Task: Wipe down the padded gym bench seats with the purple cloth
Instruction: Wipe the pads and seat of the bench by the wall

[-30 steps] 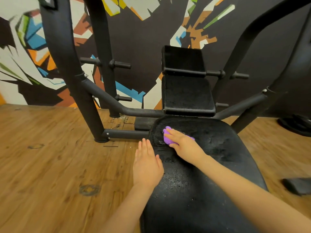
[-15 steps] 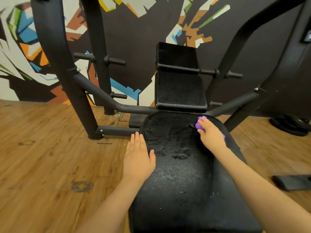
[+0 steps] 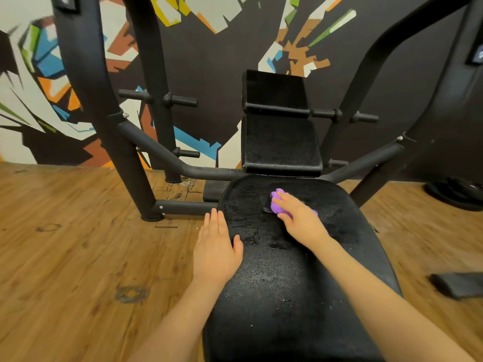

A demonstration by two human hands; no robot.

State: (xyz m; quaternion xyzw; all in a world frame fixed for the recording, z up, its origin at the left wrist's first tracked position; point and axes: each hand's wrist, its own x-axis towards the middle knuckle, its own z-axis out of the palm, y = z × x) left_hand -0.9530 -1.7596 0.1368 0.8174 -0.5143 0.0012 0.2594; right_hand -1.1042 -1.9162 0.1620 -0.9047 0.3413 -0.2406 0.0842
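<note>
- Black frame post (image 3: 109, 126) stands on the wooden floor (image 3: 65, 257).
- Left hand (image 3: 215, 246) lies flat, fingers straight, on the left edge of the padded surface (image 3: 282, 283).
- Right hand (image 3: 300, 220), its grip curled around the purple cloth (image 3: 277, 203), presses it onto the pad's far end.
- Upright back pad (image 3: 281, 142) stands behind.

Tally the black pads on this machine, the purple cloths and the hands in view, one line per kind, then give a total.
Black pads: 3, namely the large seat pad, the middle pad and the top pad
Purple cloths: 1, the purple cloth under the right hand
Hands: 2, counting the left hand lying flat on the seat edge
Total: 6
</note>
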